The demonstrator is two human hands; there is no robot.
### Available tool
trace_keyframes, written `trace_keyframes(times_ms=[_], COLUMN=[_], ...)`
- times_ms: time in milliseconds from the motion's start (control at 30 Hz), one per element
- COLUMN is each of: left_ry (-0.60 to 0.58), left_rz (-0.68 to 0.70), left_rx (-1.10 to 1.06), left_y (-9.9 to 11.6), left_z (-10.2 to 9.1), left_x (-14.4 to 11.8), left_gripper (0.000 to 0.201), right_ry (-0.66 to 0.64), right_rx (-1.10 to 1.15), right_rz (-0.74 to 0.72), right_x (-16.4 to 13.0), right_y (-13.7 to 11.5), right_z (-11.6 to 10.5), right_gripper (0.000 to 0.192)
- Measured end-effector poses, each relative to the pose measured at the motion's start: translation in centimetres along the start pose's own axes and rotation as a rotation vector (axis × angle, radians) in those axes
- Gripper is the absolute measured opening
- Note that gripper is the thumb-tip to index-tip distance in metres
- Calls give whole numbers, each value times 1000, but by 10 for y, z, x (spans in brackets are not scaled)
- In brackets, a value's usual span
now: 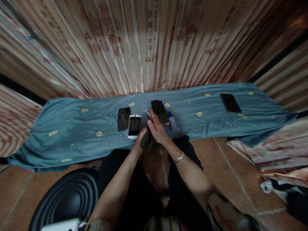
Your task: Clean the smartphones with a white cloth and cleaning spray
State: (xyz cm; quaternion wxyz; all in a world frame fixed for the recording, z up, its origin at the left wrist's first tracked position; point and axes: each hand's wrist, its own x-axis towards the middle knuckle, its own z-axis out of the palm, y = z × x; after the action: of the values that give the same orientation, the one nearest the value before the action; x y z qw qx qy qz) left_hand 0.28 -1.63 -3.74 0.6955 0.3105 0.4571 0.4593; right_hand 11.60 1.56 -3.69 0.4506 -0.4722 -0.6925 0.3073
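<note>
My left hand [139,143] is closed round a dark phone [145,140], held tilted above the near edge of the cloth-covered table. My right hand [157,130] is closed against the phone's upper part, pressing a thin white wipe [147,111] to it; most of the wipe is hidden by the fingers. Just left of the hands lies a white phone [134,126], beside a dark phone with a streaked, cracked-looking screen [124,118]. To the right are dark stacked phones [159,110] and a small clear bottle with a blue cap [173,122].
Another dark phone [230,103] lies far right on the blue patterned cloth [192,106]. Patterned curtains [134,48] hang behind and at both sides. A round black ridged stool [68,202] stands at lower left, on a tiled floor [231,173].
</note>
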Motion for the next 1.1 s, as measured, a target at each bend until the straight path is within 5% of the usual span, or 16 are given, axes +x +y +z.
trace_keyframes(times_ms=[333, 700, 1100], left_ry=[21, 137, 160], left_rz=[14, 48, 195], left_rx=[-51, -268, -141], left_y=[8, 10, -3], left_z=[-2, -1, -8], left_x=[-2, 0, 11], left_gripper=[41, 29, 37], right_ry=[10, -40, -42], right_rx=[132, 107, 78], right_rz=[223, 163, 110], right_x=[-1, -8, -10], right_y=[7, 1, 1], right_z=[11, 14, 15], right_gripper=[79, 74, 68])
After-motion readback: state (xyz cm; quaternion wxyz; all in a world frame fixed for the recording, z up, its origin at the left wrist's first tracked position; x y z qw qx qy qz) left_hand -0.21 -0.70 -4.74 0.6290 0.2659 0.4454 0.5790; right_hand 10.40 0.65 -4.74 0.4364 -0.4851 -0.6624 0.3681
